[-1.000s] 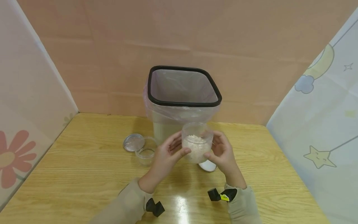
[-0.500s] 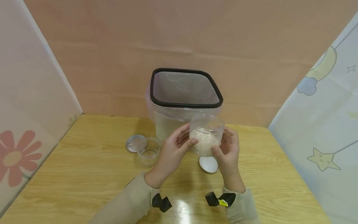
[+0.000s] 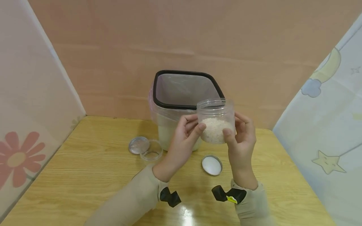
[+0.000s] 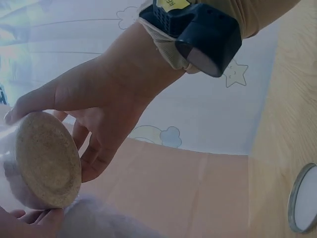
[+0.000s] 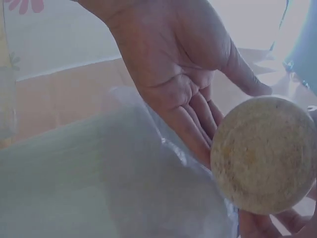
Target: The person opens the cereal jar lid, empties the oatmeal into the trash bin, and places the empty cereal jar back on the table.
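Note:
Between both hands a clear plastic jar (image 3: 217, 108) is held up in front of the bin, upright or nearly so. Pale, grain-like flakes (image 3: 215, 130) fill its lower part; their exact kind cannot be told. My left hand (image 3: 182, 141) grips the jar's left side, thumb on the near face. From the right, my right hand (image 3: 244, 141) grips it likewise. The left wrist view shows the jar's underside (image 4: 48, 161) and the right hand (image 4: 106, 89). In the right wrist view the round base (image 5: 265, 154) appears beside the left hand (image 5: 168, 64).
Behind the jar stands a pale bin (image 3: 167, 125) with a black rim and a translucent liner. A round lid with a white inside (image 3: 212, 165) lies on the wooden table (image 3: 85, 175). At left are a second clear jar (image 3: 151, 153) and a silvery-edged lid (image 3: 138, 145).
Both hands have lifted the jar and shifted it to the right, towards the bin's front right corner. The white-lined lid below it is now fully uncovered.

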Tool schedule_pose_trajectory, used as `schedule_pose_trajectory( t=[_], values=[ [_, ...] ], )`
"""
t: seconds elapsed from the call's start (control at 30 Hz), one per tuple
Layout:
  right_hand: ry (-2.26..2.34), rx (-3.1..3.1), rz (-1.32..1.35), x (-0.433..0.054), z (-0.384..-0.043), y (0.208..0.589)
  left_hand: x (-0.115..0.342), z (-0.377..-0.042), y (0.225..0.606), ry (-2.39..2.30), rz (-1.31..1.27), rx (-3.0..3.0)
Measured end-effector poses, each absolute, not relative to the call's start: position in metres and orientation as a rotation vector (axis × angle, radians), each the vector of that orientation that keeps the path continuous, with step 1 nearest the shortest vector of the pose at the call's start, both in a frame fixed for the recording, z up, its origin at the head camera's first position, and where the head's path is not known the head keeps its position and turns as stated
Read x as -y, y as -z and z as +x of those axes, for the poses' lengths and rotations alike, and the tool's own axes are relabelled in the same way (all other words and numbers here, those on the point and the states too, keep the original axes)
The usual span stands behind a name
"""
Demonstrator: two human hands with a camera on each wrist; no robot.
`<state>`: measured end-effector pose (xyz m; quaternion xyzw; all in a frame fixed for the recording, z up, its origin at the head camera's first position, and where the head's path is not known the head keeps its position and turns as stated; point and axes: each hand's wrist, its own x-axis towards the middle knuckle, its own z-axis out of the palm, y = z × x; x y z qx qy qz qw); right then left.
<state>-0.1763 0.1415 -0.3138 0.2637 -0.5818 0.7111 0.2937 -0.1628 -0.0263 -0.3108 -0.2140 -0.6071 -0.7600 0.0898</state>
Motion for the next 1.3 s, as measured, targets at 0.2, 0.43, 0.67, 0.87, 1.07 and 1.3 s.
schedule_pose_trajectory(
  t=[0.2,0.43,0.67,0.87,1.07,1.3],
  values=[
    [-1.815,1.717,0.584,-0.138,-0.184,0.286,0.023,-0.168,0.295,2.333,-0.543,1.788],
    [-1.63,1.976,0.493,-0.139,-0.187,0.259,0.025,-0.173,0.277,2.498,-0.396,1.7],
    [-1.406,2.153,0.43,-0.134,-0.192,0.233,0.033,-0.177,0.255,2.72,-0.262,1.655],
    [-1.272,2.298,0.39,-0.128,-0.206,0.207,0.043,-0.184,0.236,2.823,-0.236,1.623],
    [-1.123,2.436,0.402,-0.126,-0.222,0.187,0.05,-0.195,0.229,2.878,-0.233,1.595],
    [-1.062,2.604,0.481,-0.122,-0.239,0.172,0.059,-0.207,0.225,2.92,-0.233,1.673]
  ],
)
